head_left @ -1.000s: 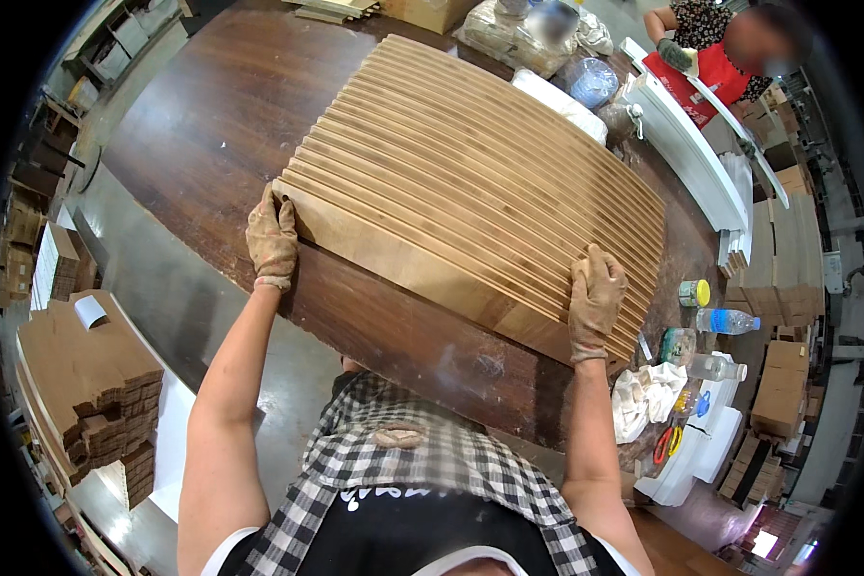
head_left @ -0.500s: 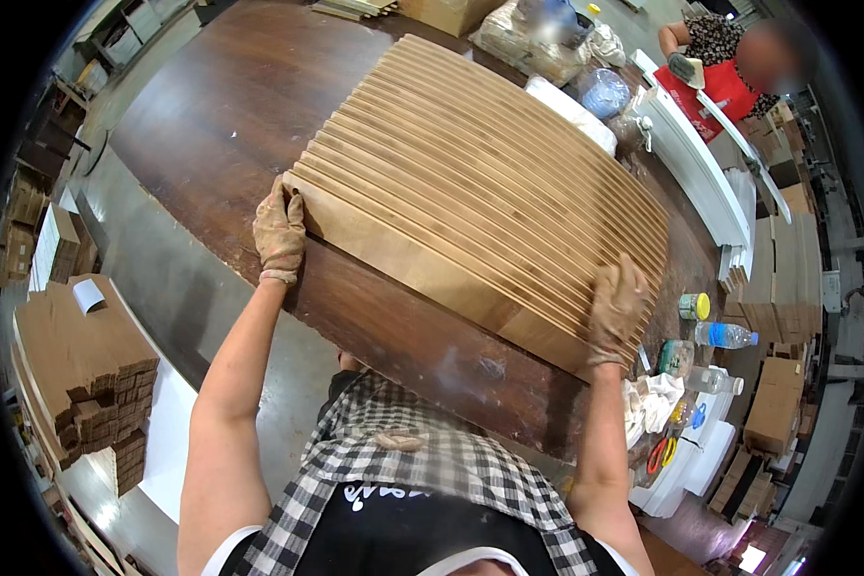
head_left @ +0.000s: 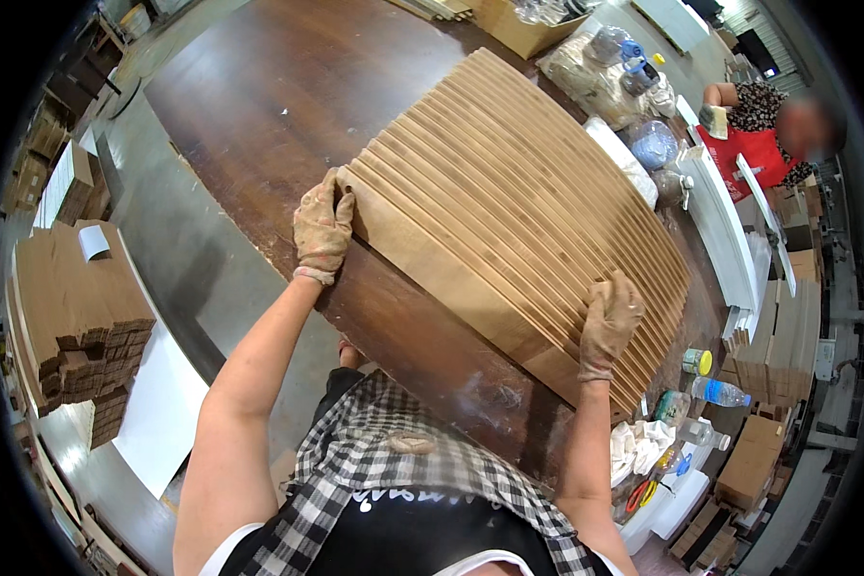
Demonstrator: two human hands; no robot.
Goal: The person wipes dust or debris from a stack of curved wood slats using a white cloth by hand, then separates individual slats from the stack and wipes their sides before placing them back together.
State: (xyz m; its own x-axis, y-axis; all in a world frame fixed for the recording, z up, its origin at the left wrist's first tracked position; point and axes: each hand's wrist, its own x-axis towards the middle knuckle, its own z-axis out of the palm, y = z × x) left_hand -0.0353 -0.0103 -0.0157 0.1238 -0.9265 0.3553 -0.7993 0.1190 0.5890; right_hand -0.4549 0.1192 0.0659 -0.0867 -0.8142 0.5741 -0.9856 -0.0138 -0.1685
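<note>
A row of long light-brown strips [head_left: 518, 202] lies side by side on a dark brown tabletop, making a ridged surface; whether they are wood or board I cannot tell. Along the near side runs a wider smooth face [head_left: 442, 274]. My left hand [head_left: 324, 226], in a stained work glove, is closed round the left end of the nearest strip, thumb and fingers at its corner. Toward the strips' right end, my right hand [head_left: 611, 322], gloved too, rests on the ridges with its fingers curled together. What lies under those fingers, if anything, is hidden.
Right of the strips stand a yellow-lidded jar [head_left: 697, 362], plastic bottles [head_left: 720, 392], white rags [head_left: 639, 446] and scissors [head_left: 641, 495]. Wrapped bundles [head_left: 595, 77] sit at the far edge. A co-worker [head_left: 754, 144] handles white pieces at far right. Stacked brown boards [head_left: 77, 307] stand at left.
My right hand has moved a little left along the ridges and shows sharper than before. My left hand keeps its place on the strip's corner. The whole view has shifted and turned slightly.
</note>
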